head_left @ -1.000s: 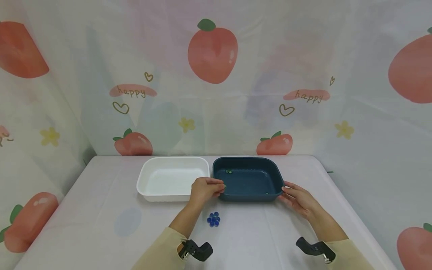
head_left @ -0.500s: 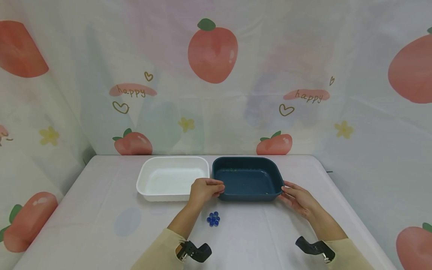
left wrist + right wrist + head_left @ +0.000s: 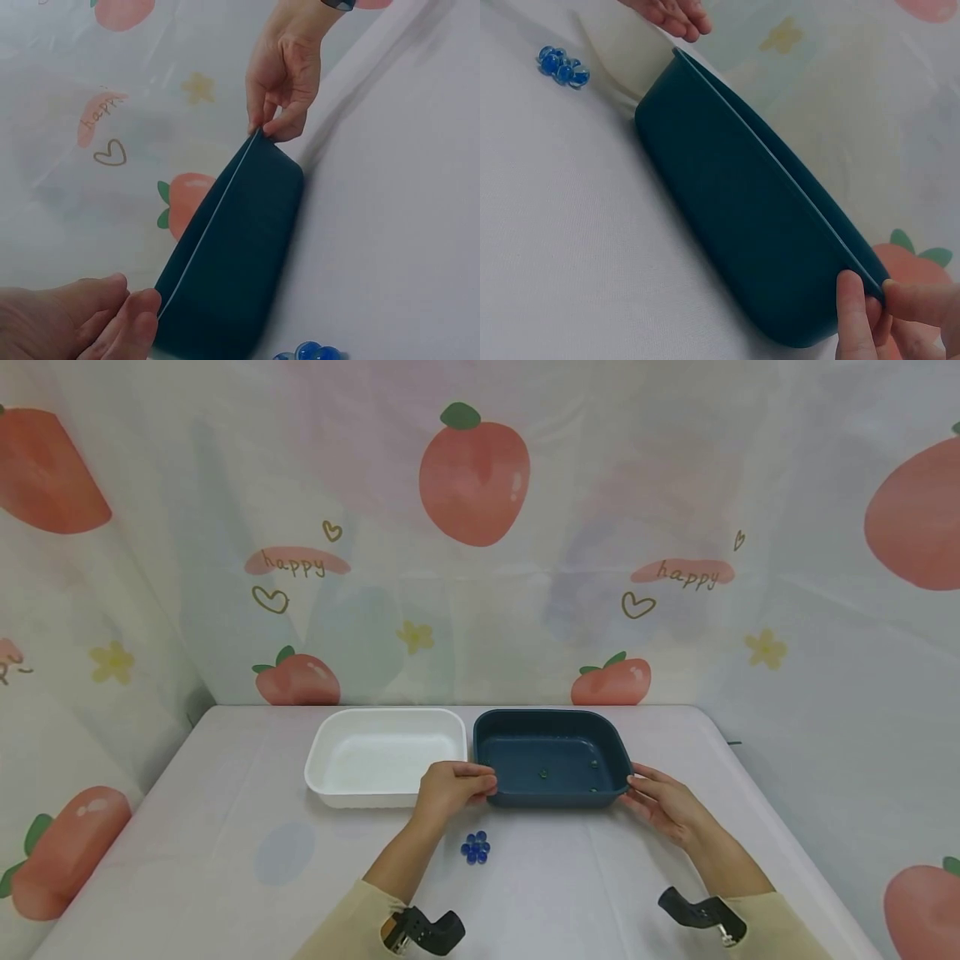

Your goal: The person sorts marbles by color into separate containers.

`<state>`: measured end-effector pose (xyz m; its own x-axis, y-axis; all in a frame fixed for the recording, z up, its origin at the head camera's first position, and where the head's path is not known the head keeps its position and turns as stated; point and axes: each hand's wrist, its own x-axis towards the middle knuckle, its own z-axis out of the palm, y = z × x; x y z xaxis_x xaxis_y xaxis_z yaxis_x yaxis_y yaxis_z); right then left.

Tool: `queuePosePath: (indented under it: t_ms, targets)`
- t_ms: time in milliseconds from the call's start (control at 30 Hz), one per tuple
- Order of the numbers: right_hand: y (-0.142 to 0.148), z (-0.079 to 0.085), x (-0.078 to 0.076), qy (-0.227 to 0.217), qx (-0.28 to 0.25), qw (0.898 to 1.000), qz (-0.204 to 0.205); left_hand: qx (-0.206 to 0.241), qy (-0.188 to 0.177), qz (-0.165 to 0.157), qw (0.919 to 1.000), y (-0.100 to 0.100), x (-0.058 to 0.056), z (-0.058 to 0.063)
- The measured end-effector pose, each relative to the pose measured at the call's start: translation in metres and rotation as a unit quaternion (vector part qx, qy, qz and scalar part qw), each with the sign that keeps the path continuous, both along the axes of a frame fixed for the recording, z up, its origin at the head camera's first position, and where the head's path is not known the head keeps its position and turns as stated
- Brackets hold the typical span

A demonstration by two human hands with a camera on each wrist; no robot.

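– what's furthest left on the bench (image 3: 232, 768)?
– the white tray (image 3: 386, 768), by the far edge. it sits just beside the dark tray, likely so both are within reach.
– and the left hand (image 3: 453, 782)?
– at the dark tray's near left corner, fingers loosely bent. from the right wrist it seems just off the rim, and i see nothing held in it.
– the blue marbles (image 3: 476, 848)?
– bunched between the forearms, nearer the bench's near edge than the trays are. touching one another, perhaps to stop them rolling off.
– where's the dark tray (image 3: 555, 800)?
– right of the middle, by the far edge, flat on the bench. three green bits (image 3: 543, 773) lie inside, too small to make out; its walls would keep them in.
– and the right hand (image 3: 667, 802)?
– pinching the rim at the near right corner, thumb against fingers, probably to steady it.
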<state>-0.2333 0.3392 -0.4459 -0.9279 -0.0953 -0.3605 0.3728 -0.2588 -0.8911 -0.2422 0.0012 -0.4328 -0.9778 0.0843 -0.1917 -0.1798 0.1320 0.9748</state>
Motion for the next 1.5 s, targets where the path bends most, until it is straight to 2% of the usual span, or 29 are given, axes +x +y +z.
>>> queuePosePath:
  t_ms: [200, 733, 967, 1500]
  targets:
    - [0.001, 0.000, 0.000, -0.001, 0.001, 1.000, 0.000, 0.014, -0.002, -0.003, 0.9999, -0.006, 0.001, 0.001]
    - [0.000, 0.001, 0.000, -0.007, -0.005, 1.000, -0.006, 0.012, -0.011, 0.010, 0.9998, -0.031, 0.001, 0.002]
    - [0.000, 0.001, -0.002, 0.001, -0.008, 1.000, 0.000, 0.028, -0.009, 0.023, 0.9993, -0.045, 0.001, 0.004]
    - [0.000, -0.001, -0.001, 0.004, -0.005, 1.000, 0.002, -0.014, -0.010, 0.038, 0.9991, -0.075, 0.001, 0.011]
